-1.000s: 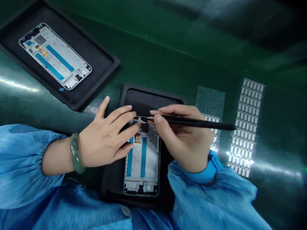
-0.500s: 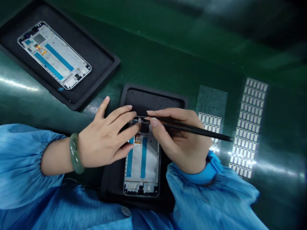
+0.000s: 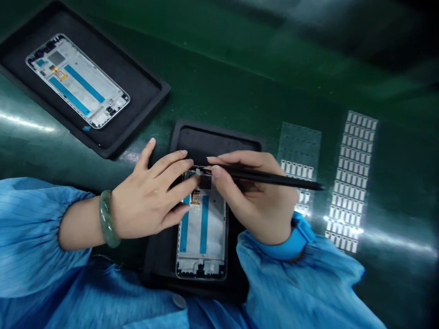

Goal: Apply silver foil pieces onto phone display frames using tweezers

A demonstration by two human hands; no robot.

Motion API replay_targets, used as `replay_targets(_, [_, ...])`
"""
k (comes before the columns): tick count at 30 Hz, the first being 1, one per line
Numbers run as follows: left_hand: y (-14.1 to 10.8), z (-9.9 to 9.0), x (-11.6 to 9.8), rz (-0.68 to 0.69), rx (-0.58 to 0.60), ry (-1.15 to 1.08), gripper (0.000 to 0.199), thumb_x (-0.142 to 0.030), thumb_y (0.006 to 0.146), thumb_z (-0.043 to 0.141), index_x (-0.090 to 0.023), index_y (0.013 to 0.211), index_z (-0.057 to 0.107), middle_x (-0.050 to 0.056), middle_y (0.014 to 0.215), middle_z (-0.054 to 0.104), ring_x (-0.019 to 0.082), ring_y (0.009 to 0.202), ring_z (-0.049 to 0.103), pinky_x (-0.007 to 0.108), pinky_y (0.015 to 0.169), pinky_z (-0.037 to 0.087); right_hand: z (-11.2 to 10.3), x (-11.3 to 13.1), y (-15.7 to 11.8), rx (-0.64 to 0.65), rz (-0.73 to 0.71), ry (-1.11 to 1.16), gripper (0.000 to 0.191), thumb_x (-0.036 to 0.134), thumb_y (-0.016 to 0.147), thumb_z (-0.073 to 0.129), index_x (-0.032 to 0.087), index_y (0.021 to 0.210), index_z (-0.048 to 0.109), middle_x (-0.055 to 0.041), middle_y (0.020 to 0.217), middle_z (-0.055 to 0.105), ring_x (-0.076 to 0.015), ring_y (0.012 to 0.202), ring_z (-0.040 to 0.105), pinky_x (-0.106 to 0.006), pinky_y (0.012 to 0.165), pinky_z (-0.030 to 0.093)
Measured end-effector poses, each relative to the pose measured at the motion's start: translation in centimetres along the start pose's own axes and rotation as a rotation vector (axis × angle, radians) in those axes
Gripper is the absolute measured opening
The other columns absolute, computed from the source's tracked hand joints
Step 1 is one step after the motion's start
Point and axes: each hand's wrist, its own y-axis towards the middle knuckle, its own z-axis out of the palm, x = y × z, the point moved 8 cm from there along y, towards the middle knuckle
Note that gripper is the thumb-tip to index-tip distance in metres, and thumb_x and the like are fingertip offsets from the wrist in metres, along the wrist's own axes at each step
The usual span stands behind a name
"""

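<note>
A phone frame (image 3: 214, 228) with two blue strips and a small orange flex cable lies lengthwise in a black tray (image 3: 219, 130) in front of me. My left hand (image 3: 154, 196) rests over its upper left edge, fingers spread, the fingertips touching the frame's top corner. In my right hand (image 3: 259, 196) is a pair of black tweezers (image 3: 274, 177), pinched between thumb and fingers. Their tips reach the top end of the frame, close to my left fingertips. Whether the tips hold anything is too small to tell.
At the upper left, a second phone frame (image 3: 78, 82) lies in another black tray (image 3: 137, 114). To the right are a partly used sheet of small white parts (image 3: 297, 169) and a fuller sheet (image 3: 351, 183). Everything stands on a shiny green table mat (image 3: 219, 87).
The right hand has shifted slightly left and up, and the tweezers lie flatter, their arms closer together. My left hand stays almost where it was on the frame.
</note>
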Motion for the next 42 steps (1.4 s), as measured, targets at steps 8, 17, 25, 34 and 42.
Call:
replay_targets(8, [-0.1, 0.0, 0.0, -0.004, -0.001, -0.006, 0.036, -0.032, 0.093, 0.041, -0.013, 0.121, 0.054, 0.018, 0.126, 0.055, 0.034, 0.127, 0.043, 0.07, 0.103, 0.024, -0.9, 0.3, -0.3, -0.05, -0.003, -0.059, 0.024, 0.015, 0.077, 0.068, 0.025, 0.099, 0.062, -0.0014, 0.091, 0.069, -0.0173, 0.08, 0.069, -0.03, 0.067, 0.058])
replay_targets(17, [0.0, 0.0, 0.0, -0.008, -0.005, -0.016, 0.036, -0.031, 0.093, 0.042, -0.013, 0.121, 0.055, 0.018, 0.126, 0.055, 0.034, 0.127, 0.043, 0.07, 0.104, 0.024, -0.6, 1.1, -0.5, -0.043, -0.104, -0.109, 0.028, 0.01, 0.076, 0.068, 0.026, 0.099, 0.062, -0.0006, 0.088, 0.07, -0.0165, 0.077, 0.068, -0.028, 0.064, 0.057])
replay_targets(25, [0.0, 0.0, 0.0, 0.001, -0.009, -0.008, 0.036, -0.032, 0.093, 0.041, -0.013, 0.121, 0.054, 0.018, 0.126, 0.055, 0.034, 0.127, 0.043, 0.07, 0.103, 0.024, -0.6, 0.9, -0.7, -0.036, -0.114, -0.106, 0.032, 0.009, 0.077, 0.067, 0.03, 0.1, 0.06, 0.0001, 0.091, 0.07, -0.019, 0.08, 0.069, -0.031, 0.066, 0.057])
replay_targets(34, [0.9, -0.4, 1.2, -0.037, -0.08, -0.141, 0.028, -0.029, 0.094, 0.043, -0.011, 0.113, 0.054, 0.013, 0.11, 0.063, 0.027, 0.116, 0.054, 0.064, 0.108, 0.021, -0.6, 0.9, -0.6, -0.042, -0.108, -0.095, 0.028, 0.009, 0.077, 0.067, 0.028, 0.097, 0.06, -0.0005, 0.091, 0.071, -0.0193, 0.08, 0.069, -0.032, 0.065, 0.058])
replay_targets(42, [2.1, -0.7, 2.2, -0.096, -0.177, -0.174, 0.018, -0.017, 0.09, 0.046, -0.01, 0.102, 0.058, 0.009, 0.094, 0.06, 0.02, 0.095, 0.057, 0.047, 0.103, 0.035, -0.4, 1.1, -0.5, -0.028, -0.124, -0.084, 0.029, 0.01, 0.078, 0.066, 0.031, 0.098, 0.06, 0.0, 0.09, 0.071, -0.0197, 0.08, 0.069, -0.033, 0.066, 0.059])
